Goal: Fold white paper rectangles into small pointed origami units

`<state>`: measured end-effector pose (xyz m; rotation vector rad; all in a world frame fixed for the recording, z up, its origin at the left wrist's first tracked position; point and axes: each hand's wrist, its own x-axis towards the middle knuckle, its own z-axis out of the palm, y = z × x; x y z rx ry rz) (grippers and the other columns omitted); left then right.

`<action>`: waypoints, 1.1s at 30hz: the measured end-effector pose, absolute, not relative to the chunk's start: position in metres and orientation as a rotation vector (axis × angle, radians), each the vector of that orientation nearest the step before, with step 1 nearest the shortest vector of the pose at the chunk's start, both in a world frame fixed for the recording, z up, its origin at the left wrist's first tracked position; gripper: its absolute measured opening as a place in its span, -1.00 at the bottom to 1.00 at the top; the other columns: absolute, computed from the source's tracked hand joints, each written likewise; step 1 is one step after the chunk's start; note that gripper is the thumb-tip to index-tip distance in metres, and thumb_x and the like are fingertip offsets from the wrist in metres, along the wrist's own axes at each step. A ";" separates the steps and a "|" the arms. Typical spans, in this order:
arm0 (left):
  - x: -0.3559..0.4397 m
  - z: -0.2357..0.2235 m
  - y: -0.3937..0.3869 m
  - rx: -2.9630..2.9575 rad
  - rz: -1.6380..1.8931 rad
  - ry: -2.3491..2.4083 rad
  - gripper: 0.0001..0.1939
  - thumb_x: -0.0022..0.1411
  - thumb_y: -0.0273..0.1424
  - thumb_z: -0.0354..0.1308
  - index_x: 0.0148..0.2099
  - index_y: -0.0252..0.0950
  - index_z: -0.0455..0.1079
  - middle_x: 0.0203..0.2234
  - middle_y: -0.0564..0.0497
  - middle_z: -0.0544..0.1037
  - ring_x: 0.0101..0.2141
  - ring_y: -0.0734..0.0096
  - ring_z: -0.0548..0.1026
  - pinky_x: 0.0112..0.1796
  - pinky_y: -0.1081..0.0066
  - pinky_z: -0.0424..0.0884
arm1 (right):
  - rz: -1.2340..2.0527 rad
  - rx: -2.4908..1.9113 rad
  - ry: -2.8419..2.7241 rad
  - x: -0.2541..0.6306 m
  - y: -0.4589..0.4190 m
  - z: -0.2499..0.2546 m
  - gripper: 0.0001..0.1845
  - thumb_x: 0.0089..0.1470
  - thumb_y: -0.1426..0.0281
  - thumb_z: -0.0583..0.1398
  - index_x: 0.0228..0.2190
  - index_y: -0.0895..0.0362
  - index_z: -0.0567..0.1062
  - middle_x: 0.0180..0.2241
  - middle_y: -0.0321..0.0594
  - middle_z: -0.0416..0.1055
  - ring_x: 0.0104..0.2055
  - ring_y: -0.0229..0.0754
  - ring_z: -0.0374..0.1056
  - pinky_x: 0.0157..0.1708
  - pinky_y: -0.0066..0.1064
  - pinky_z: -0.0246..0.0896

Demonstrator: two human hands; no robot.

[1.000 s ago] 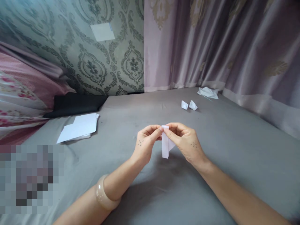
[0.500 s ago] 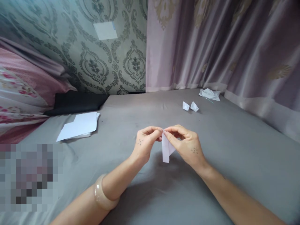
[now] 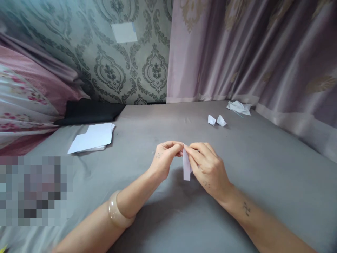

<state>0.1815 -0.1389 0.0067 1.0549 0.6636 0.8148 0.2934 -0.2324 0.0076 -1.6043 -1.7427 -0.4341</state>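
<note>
A narrow folded paper strip (image 3: 186, 168) hangs upright between my hands, above the grey sheet (image 3: 163, 225). My left hand (image 3: 167, 156) pinches its top end between thumb and fingers. With thumb and fingertips, my right hand (image 3: 207, 168) grips the paper's upper right side, its back turned towards me. That hand covers most of the flap on the right of the strip. Farther back on the sheet stand two small folded paper pieces (image 3: 211, 120), side by side.
White paper sheets (image 3: 94, 137) lie stacked at the left, in front of a black folded cloth (image 3: 92, 110). A pile of folded papers (image 3: 239, 107) is at the back right, by the curtain (image 3: 210, 52). Patterned wallpaper (image 3: 110, 70) bounds the back.
My right hand has rolled over, its back now facing up, and covers more of the flap. The left keeps its pinch on the paper strip. The view has shifted slightly left.
</note>
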 end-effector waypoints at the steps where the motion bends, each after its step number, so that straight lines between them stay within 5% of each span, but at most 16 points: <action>1: 0.181 0.006 -0.138 1.037 0.807 0.658 -0.93 -0.04 -0.47 0.20 -0.51 -0.36 0.48 -0.59 0.05 0.44 -0.50 0.54 0.35 -0.35 0.44 0.29 | -0.474 -1.623 -1.782 0.293 -0.233 0.008 -0.66 0.20 0.57 0.02 -0.11 0.12 0.50 -0.28 -0.12 0.47 -0.22 -0.13 0.33 -0.22 -0.28 0.29; 10: 0.182 -0.002 -0.133 0.998 0.756 0.712 -0.82 -0.07 -0.38 0.31 -0.55 -0.36 0.40 -0.60 0.05 0.40 -0.51 0.54 0.33 -0.37 0.43 0.27 | -0.678 -1.833 -1.996 0.274 -0.232 0.003 -0.65 0.16 0.66 -0.01 -0.21 0.19 0.51 -0.30 -0.03 0.47 -0.25 -0.07 0.34 -0.34 -0.25 0.26; 16: 0.182 -0.004 -0.129 1.000 0.719 0.716 -0.82 -0.13 -0.38 0.36 -0.55 -0.37 0.44 -0.61 0.03 0.41 -0.52 0.53 0.32 -0.38 0.42 0.25 | -0.014 -1.644 -1.579 0.297 -0.225 0.005 -0.67 0.02 0.60 0.06 -0.32 0.10 0.58 -0.26 -0.14 0.51 -0.20 -0.11 0.41 -0.18 -0.24 0.34; 19: 0.182 0.000 -0.127 1.066 0.741 0.642 -0.79 -0.09 -0.31 0.37 -0.50 -0.36 0.48 -0.59 0.03 0.42 -0.51 0.53 0.32 -0.36 0.42 0.26 | 0.535 -1.550 -1.081 0.312 -0.222 0.014 -0.78 0.06 0.41 0.13 -0.35 0.10 0.60 -0.33 -0.19 0.56 -0.24 -0.14 0.46 -0.25 -0.29 0.36; 22: 0.182 0.000 -0.128 1.129 0.765 0.595 -0.79 -0.05 -0.28 0.37 -0.47 -0.34 0.51 -0.57 0.04 0.44 -0.49 0.53 0.31 -0.34 0.42 0.26 | 0.921 -1.432 -0.966 0.314 -0.220 0.017 -0.67 0.07 0.18 0.18 -0.30 0.13 0.62 -0.34 -0.15 0.58 -0.23 -0.11 0.47 -0.18 -0.25 0.33; 33: 0.188 -0.007 -0.136 1.161 0.819 0.683 -0.77 -0.06 -0.29 0.35 -0.48 -0.37 0.48 -0.61 0.07 0.42 -0.52 0.55 0.31 -0.39 0.46 0.25 | 1.051 -1.352 -0.883 0.312 -0.214 0.001 -0.65 -0.09 0.11 0.31 -0.38 0.13 0.64 -0.40 -0.18 0.57 -0.33 -0.18 0.45 -0.21 -0.32 0.29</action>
